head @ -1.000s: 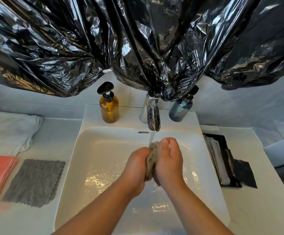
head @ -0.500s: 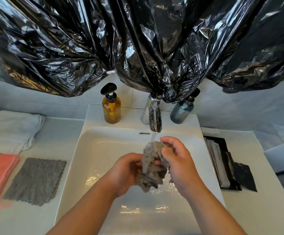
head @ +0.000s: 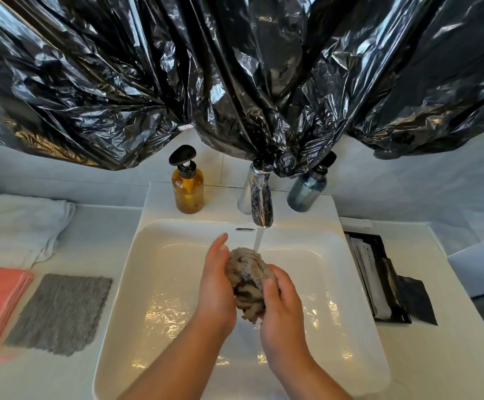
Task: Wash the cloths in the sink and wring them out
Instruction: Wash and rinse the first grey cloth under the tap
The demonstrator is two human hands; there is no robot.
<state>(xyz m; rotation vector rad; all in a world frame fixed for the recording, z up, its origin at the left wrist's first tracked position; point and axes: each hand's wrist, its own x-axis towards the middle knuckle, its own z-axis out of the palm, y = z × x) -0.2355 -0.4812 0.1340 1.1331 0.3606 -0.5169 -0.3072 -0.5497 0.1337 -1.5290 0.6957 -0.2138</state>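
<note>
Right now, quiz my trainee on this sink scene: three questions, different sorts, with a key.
1. True or false: water from the tap falls on the bunched cloth.
2. What lies on the counter closest to the sink? A) grey cloth B) pink cloth C) white towel
3. Fill in: the ___ hand's thumb curls over the bunched cloth.
Key: 1 true; 2 A; 3 right hand.
</note>
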